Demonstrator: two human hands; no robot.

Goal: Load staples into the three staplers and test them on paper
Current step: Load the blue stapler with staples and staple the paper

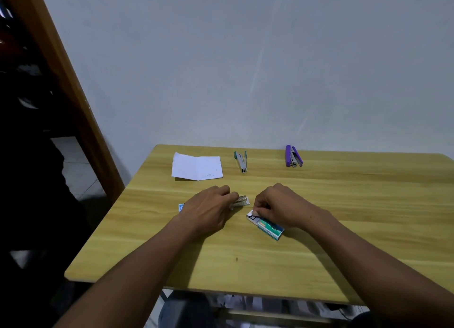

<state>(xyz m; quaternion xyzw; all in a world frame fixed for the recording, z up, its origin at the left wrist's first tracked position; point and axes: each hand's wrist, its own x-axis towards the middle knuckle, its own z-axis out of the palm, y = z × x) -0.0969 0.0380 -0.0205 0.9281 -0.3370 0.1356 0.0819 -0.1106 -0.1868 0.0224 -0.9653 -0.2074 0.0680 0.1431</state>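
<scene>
My left hand point(208, 207) lies over a blue stapler point(242, 201) and grips it; only its open metal front and a blue tail at the left show. My right hand point(275, 204) pinches at the open end of a green staple box point(269, 227) lying on the table. At the back stand a green-handled metal stapler point(242, 161) and a purple stapler point(293, 156), both opened. A folded white paper point(197, 166) lies at the back left.
The wooden table point(344, 217) stands against a pale wall. Its left edge borders a brown door frame point(63, 77) and a dark room beyond. Clothing shows under the table's near edge.
</scene>
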